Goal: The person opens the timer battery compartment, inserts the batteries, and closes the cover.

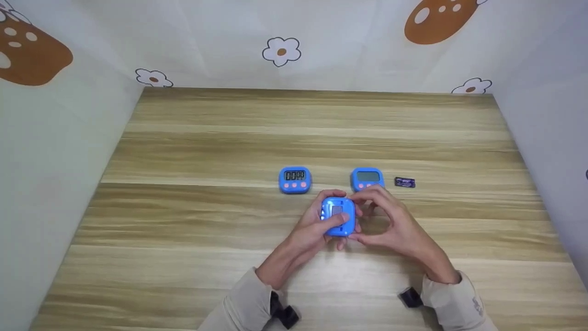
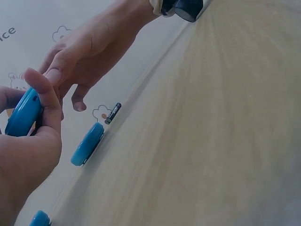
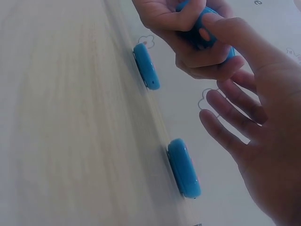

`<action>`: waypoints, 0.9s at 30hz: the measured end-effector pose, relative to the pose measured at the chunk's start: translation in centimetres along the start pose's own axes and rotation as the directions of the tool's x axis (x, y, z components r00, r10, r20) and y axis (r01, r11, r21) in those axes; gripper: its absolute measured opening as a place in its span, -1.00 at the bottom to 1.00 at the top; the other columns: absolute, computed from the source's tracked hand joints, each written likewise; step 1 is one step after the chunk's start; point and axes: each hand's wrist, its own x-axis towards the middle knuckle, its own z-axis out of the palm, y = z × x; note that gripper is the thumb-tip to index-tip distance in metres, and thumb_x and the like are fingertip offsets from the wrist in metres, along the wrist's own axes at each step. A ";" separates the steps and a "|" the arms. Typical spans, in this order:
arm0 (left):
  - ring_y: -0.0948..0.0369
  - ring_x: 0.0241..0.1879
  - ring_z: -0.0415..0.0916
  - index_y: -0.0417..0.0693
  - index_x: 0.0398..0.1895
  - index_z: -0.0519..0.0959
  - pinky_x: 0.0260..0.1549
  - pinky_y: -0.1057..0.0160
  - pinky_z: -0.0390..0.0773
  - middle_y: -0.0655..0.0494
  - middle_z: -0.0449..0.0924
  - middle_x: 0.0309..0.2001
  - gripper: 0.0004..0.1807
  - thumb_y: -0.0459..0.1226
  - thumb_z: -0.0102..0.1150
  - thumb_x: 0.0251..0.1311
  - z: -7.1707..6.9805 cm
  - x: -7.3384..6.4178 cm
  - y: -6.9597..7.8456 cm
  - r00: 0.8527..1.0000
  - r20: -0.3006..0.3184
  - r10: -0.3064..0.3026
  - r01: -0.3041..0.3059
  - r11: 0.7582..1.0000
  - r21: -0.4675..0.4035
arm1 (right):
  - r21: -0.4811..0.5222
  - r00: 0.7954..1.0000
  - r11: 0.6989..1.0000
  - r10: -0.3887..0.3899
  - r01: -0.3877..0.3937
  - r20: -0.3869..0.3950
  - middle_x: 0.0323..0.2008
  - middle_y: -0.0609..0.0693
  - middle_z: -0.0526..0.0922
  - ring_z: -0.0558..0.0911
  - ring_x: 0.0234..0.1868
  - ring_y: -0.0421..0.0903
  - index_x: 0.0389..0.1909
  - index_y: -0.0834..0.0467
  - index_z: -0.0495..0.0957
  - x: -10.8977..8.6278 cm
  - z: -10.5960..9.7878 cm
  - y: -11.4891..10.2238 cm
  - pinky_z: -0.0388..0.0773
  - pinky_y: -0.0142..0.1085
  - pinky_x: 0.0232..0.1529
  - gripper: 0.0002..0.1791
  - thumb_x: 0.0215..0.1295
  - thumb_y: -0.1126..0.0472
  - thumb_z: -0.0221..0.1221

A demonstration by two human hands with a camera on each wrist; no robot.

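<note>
My left sleeve (image 1: 243, 303) is pale beige cloth, long and softly creased. My right sleeve (image 1: 452, 305) matches it and carries a grey marking (image 1: 477, 305), too small to make out. A black band (image 1: 275, 304) shows at my left cuff (image 1: 260, 286), with a boxy black device (image 1: 289, 317); another black block (image 1: 410, 298) sits by my right cuff (image 1: 442, 289).

1 overhead view, 2 low close-ups.

Held timer (image 1: 338, 205) partly covered by left hand (image 1: 318, 225); right timer's (image 1: 368, 176) bottom hidden behind right hand (image 1: 400, 226); sleeves (image 1: 243, 301) cut off below.
</note>
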 end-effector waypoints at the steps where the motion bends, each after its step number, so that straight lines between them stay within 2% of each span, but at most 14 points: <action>1: -0.06 -0.18 0.58 -0.20 0.31 0.11 -0.65 0.34 0.56 -0.29 0.48 0.06 -0.42 -0.42 0.13 0.31 0.0 0.0 0.0 1.000 0.003 0.003 -0.003 1.000 0.001 | 0.001 1.000 1.000 0.000 0.000 -0.001 0.03 0.11 0.50 0.52 -0.09 -0.02 0.13 0.26 0.50 0.0 0.0 0.0 0.61 -0.12 -0.12 -0.27 -0.16 0.37 0.55; 7: -0.06 -0.22 0.60 -0.20 0.28 0.11 -0.70 0.34 0.52 -0.30 0.51 0.02 -0.42 -0.43 0.14 0.29 0.3 0.3 0.0 1.000 0.009 0.017 -0.017 1.000 0.004 | 0.000 1.000 1.000 -0.012 0.012 -0.006 0.01 0.09 0.52 0.52 -0.10 0.02 0.12 0.26 0.50 0.0 -0.2 0.1 0.60 -0.12 -0.12 -0.27 -0.17 0.35 0.56; 14: -0.06 -0.22 0.60 -0.10 0.27 0.16 -0.71 0.33 0.50 -0.27 0.53 -0.02 -0.49 -0.41 0.05 0.30 0.2 0.3 0.2 1.000 0.012 -0.010 0.010 1.000 0.008 | 0.000 1.000 1.000 -0.009 0.009 0.009 0.02 0.04 0.53 0.51 -0.08 0.03 0.13 0.25 0.49 0.1 -0.3 0.1 0.59 -0.11 -0.11 -0.26 -0.17 0.32 0.57; 23: -0.06 -0.20 0.59 -0.16 0.27 0.13 -0.67 0.34 0.54 -0.29 0.52 -0.01 -0.44 -0.44 0.12 0.28 0.1 0.1 -0.3 1.000 0.005 0.015 -0.015 1.000 0.005 | -0.009 1.000 1.000 -0.011 0.011 0.013 0.02 0.04 0.53 0.51 -0.10 0.01 0.13 0.23 0.50 0.0 -0.2 0.2 0.59 -0.14 -0.12 -0.26 -0.17 0.33 0.56; 27: -0.07 -0.19 0.59 -0.14 0.26 0.14 -0.65 0.33 0.56 -0.30 0.51 0.02 -0.45 -0.42 0.14 0.29 0.2 0.0 -0.1 1.000 -0.003 0.004 -0.004 1.000 0.008 | -0.007 1.000 1.000 -0.017 0.017 0.015 0.01 0.05 0.53 0.51 -0.10 -0.02 0.13 0.24 0.50 0.0 -0.1 0.3 0.60 -0.14 -0.12 -0.26 -0.18 0.34 0.57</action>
